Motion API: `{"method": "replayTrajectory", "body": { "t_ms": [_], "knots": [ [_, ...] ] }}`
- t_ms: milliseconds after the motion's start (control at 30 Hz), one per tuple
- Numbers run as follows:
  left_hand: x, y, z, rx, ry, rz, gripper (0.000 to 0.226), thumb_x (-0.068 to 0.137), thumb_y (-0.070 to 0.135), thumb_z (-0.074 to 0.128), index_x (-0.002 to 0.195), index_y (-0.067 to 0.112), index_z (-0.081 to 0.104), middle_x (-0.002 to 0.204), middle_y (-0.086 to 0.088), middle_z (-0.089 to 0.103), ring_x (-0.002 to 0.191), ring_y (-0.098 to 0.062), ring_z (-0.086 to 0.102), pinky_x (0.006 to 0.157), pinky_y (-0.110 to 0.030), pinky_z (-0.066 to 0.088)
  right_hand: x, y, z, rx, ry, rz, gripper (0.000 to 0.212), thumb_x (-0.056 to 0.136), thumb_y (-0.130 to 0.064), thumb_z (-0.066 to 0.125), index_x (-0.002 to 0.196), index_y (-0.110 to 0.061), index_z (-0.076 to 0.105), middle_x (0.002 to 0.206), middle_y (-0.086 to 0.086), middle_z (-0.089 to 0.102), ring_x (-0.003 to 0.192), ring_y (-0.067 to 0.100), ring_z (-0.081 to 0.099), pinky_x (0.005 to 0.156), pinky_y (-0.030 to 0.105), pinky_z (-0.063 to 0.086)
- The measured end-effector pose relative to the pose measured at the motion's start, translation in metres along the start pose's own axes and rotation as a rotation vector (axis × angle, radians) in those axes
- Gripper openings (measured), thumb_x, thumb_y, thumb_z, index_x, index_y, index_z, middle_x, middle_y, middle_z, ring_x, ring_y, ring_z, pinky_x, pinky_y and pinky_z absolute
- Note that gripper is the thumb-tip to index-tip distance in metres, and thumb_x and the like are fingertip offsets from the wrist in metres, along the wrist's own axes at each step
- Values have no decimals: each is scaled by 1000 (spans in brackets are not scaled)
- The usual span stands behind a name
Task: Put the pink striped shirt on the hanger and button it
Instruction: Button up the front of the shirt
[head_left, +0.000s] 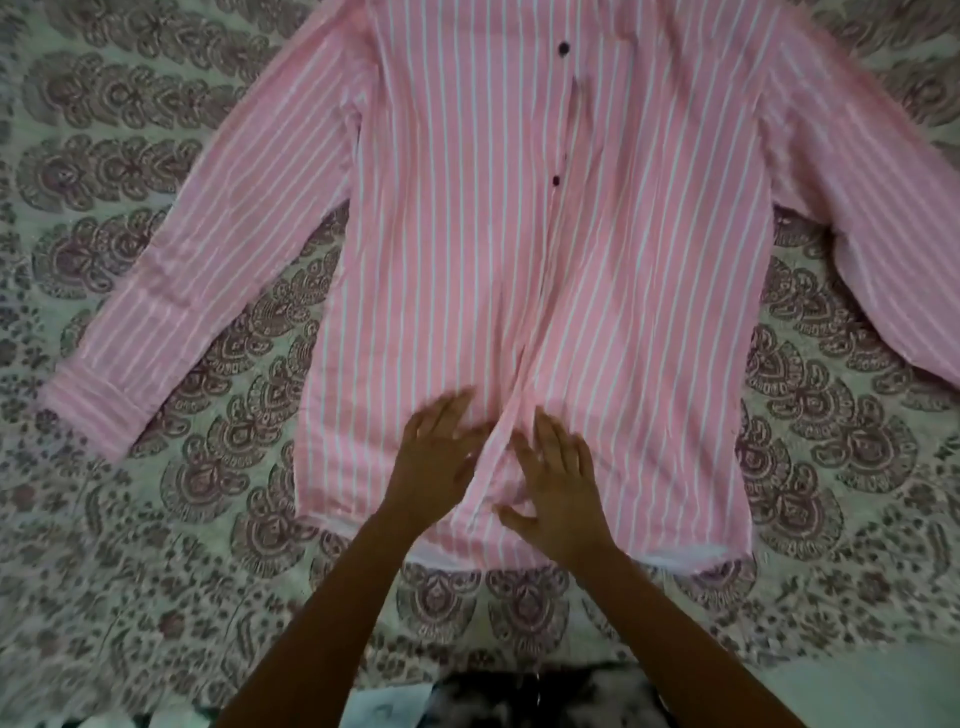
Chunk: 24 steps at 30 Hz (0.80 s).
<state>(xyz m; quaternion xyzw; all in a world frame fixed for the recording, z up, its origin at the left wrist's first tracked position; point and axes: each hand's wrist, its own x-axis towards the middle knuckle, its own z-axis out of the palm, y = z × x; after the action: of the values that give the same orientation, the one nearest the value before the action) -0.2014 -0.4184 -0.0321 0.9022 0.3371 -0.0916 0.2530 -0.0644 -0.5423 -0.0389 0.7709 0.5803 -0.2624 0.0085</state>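
Observation:
The pink striped shirt (613, 260) lies spread flat, front up, on a patterned bedspread, sleeves stretched out to both sides. Two dark buttons (557, 180) show along its centre placket. My left hand (441, 457) rests flat with spread fingers on the fabric just left of the placket near the hem. My right hand (558, 491) lies flat just right of the placket, fingers straight. A fold of the placket bunches up between the two hands. No hanger is in view, and the collar is cut off by the top edge.
The paisley bedspread (218, 519) covers the whole surface around the shirt. The left sleeve cuff (96, 410) reaches far left. A dark furry patch (545, 696) and pale items lie at the bottom edge.

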Motion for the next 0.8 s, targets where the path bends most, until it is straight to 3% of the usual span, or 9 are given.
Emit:
{"method": "replayTrajectory", "body": {
  "t_ms": [167,267,333,400,500,567,633,733,800],
  "knots": [
    [-49,6,17,-26,-123,5,31,77,28,55,107,28,58,141,-6,44,130,-28,41,103,-44,37,-37,-13,13,-121,-148,-20,97,46,-56,78,131,-20,46,142,23,38,131,37,35,101,55,37],
    [-65,4,22,-86,-149,20,32,67,33,65,98,26,60,112,-2,61,109,-23,53,93,-34,36,-39,-9,11,-86,-100,-48,73,46,-39,85,113,-24,59,137,19,46,123,37,48,96,52,43],
    [-73,-2,24,-101,-142,54,30,67,38,61,95,27,57,90,2,63,90,-21,57,85,-29,30,-35,-4,4,-49,-9,-80,51,52,-26,84,99,-25,66,130,17,54,116,36,54,93,48,45],
    [-79,-11,27,-38,-129,75,35,69,41,64,100,25,57,84,1,62,83,-23,58,82,-29,31,-33,-1,-3,3,43,-141,39,56,-18,81,92,-25,68,127,15,57,114,34,56,94,47,44],
    [-77,-11,26,29,-67,109,22,75,30,61,94,20,63,78,0,62,75,-23,60,77,-29,41,-39,10,-10,-91,55,-361,22,69,-22,69,91,-20,68,133,10,54,121,27,53,103,43,37],
    [-74,-11,24,20,-23,118,17,80,26,50,86,21,65,75,1,63,71,-22,61,74,-28,38,-49,20,-10,-107,-25,-452,27,77,-26,52,99,-19,66,137,7,51,125,24,49,107,39,26],
    [-71,-15,24,12,-32,125,10,80,20,56,85,20,65,77,2,63,73,-21,62,74,-29,37,-58,32,-11,-100,-119,-461,35,74,-29,49,105,-19,64,134,6,54,122,24,50,106,36,23],
    [-74,-22,23,72,-119,193,16,70,10,72,84,15,66,78,-1,65,73,-23,64,75,-32,47,-63,44,-13,-125,-172,-434,39,70,-33,45,98,-13,65,117,4,64,107,24,60,99,35,27],
    [-77,-26,19,91,-158,184,21,65,5,77,82,13,66,78,-3,67,74,-24,65,73,-34,51,-59,45,-19,-127,-145,-432,34,69,-35,45,87,-12,64,93,5,68,87,25,63,89,34,31]
  ]
}}
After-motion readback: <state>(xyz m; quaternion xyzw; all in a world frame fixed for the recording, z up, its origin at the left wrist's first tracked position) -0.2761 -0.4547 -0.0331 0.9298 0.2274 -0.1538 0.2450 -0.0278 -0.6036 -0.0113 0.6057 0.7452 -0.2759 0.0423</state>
